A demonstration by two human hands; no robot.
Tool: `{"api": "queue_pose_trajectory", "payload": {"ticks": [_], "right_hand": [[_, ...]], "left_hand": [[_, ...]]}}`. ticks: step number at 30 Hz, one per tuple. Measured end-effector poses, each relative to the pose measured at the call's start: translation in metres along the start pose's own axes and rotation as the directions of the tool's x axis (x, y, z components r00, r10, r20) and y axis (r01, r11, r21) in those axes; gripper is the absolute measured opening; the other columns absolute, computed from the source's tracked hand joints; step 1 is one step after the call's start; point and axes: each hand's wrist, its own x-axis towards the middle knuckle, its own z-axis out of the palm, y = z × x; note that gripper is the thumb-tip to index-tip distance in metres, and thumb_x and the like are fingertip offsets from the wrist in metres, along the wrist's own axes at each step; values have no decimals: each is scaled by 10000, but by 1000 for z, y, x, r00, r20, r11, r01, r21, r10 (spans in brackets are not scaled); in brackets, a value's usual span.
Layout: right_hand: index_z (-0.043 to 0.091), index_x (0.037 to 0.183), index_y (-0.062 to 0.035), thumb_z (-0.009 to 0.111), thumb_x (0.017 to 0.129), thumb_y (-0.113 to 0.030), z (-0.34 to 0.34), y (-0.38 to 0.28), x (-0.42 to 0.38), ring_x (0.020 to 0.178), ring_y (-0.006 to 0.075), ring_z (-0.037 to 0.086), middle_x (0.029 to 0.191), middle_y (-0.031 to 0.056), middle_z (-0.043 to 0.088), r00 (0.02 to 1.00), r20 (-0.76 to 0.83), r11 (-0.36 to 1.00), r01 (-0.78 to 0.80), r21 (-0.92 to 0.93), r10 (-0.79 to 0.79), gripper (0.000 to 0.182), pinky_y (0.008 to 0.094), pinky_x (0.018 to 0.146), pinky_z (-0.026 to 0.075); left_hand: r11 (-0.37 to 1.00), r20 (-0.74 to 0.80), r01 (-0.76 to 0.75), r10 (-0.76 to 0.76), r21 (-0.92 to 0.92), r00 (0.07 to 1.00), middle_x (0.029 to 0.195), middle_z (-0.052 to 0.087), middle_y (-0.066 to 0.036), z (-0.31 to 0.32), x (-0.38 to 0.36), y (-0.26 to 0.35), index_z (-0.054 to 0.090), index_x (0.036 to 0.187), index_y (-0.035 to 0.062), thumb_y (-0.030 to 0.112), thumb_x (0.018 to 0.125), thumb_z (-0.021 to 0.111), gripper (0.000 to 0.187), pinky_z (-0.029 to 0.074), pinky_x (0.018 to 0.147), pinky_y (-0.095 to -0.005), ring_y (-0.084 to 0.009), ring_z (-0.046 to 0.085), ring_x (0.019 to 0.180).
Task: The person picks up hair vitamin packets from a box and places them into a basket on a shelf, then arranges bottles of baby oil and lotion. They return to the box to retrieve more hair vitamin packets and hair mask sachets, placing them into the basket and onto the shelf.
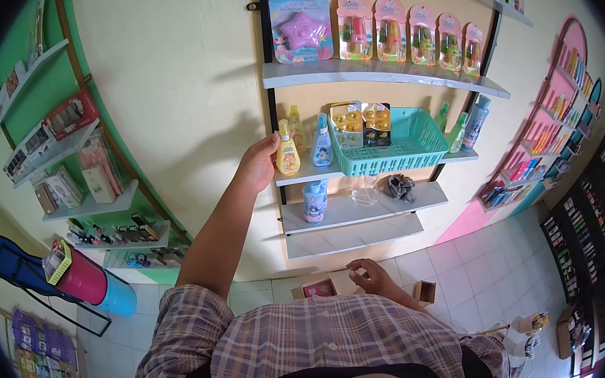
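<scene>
My left hand (260, 160) reaches forward to the left end of the middle shelf, its fingers closed on the side of a yellow spray bottle (287, 154). Right behind that bottle stands another yellow bottle (296, 125), and to its right is a blue spray bottle (321, 144). A teal plastic basket (393, 158) holding carded yellow items (346, 124) occupies the middle of the same shelf. My right hand (372, 278) hangs low in front of my body, fingers loosely bent and apart, with nothing in them.
Packaged toys (355, 29) line the shelf above. A blue bottle (314, 202) and a dark scrunched item (400, 188) sit on the lower shelf. Open cardboard boxes (424, 293) lie on the floor below. Green-backed shelves (69, 155) and pink and blue bins (83, 276) stand left.
</scene>
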Motion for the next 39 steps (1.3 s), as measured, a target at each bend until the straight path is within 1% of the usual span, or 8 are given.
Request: {"api": "queue_pose_trajectory", "payload": {"ticks": [9,11,16,18,22,24,30,39], "right_hand": [[597,1242,-38,567,991,-437,-4,5,-1,1053,260,601,1172,154,595,1000,16,1000,-26,-1,26,473,355,877,510],[596,1245,-37,558,992,-440,-5,4,-1,1066,265,597,1177,156,592,999,24,999,-32,2,32,477,358,881,507],[597,1246,-35,549,995,-445,-6,5,0,1071,265,596,1171,153,596,998,33,999,-49,-2,49,484,356,869,512],[597,1246,-36,541,998,-450,-5,7,1,1079,264,593,1176,150,596,999,40,1000,-18,3,18,486,353,874,509],[596,1239,-33,544,998,-446,-5,9,4,1078,263,593,1184,148,596,999,49,999,-23,31,21,481,352,869,509],[595,1230,-31,546,996,-447,-7,8,4,1081,263,593,1186,147,597,998,56,1000,-7,29,5,480,353,862,510],[612,1195,-13,692,929,-282,-19,-4,14,1040,249,615,1166,156,601,997,-75,1000,-13,12,14,387,344,861,519],[617,1195,-21,665,946,-285,-14,8,11,1010,188,602,1165,104,625,999,-35,996,-32,85,35,367,322,853,503]], "left_hand": [[994,-53,-63,58,-93,997,1310,609,-86,-5,9,-13,543,1352,2,327,1003,585,479,421,1059,-388,-212,555,1233],[986,-119,-70,52,-152,992,1153,666,-80,-1,8,-14,614,1248,8,279,991,615,374,499,943,-369,-202,634,1072],[990,-140,-43,24,-136,990,1109,673,-78,5,4,-7,623,1237,12,309,988,618,387,513,924,-379,-205,648,1040],[996,-83,-20,12,-90,997,1249,632,-85,4,2,-6,576,1324,-2,350,985,615,491,454,1011,-391,-203,583,1155],[996,-144,-87,81,-36,986,1265,631,-81,16,-4,-11,571,1330,-8,274,986,633,450,468,992,-367,-180,589,1144],[949,-171,-213,255,233,952,1156,674,-59,22,-8,-16,630,1275,1,173,924,723,402,518,890,-310,-130,631,1005],[924,-166,-235,294,300,941,1155,679,-84,24,-7,-20,511,1376,-35,29,856,764,582,543,903,-295,-144,654,1026],[895,-134,-166,241,413,961,1152,677,-109,9,-10,-28,529,1314,-39,37,840,782,542,565,924,-334,-184,677,1025]]}}
